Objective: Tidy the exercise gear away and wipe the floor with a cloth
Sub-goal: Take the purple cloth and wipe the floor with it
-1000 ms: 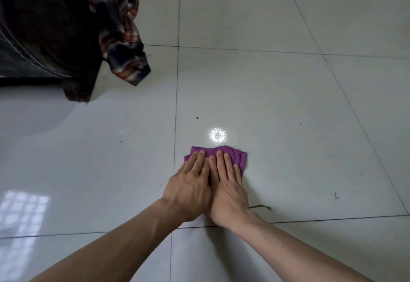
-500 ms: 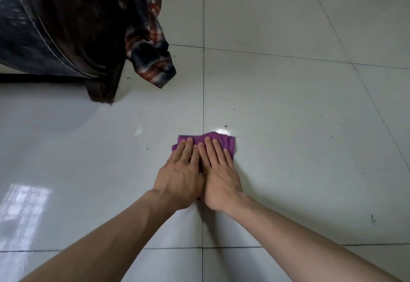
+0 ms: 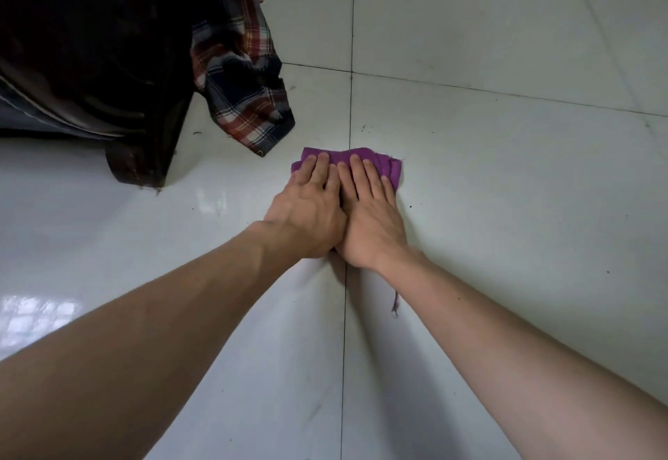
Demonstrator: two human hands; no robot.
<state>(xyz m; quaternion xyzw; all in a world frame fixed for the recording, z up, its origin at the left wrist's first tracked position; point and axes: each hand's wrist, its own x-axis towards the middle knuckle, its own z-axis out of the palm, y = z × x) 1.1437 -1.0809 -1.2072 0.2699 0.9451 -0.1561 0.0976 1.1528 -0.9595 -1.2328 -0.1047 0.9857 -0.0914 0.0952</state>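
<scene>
A purple cloth (image 3: 386, 165) lies bunched on the white tiled floor (image 3: 506, 206), straddling a grout line. My left hand (image 3: 307, 213) and my right hand (image 3: 372, 217) lie side by side on it, fingers straight, pressing it flat against the tile. Most of the cloth is hidden under my fingers and palms. A purple thread (image 3: 394, 306) trails from under my right wrist. No exercise gear is in view.
A plaid shirt (image 3: 245, 72) hangs down at the upper left, its hem almost touching the floor just left of the cloth. Beside it stands dark furniture with a brown leg (image 3: 141, 166). Small dark specks (image 3: 365, 128) dot the tile beyond the cloth.
Both hands have pushed the cloth forward across the tile, toward the hanging plaid shirt and the furniture leg. The bright light spot ahead of the cloth is gone from view.
</scene>
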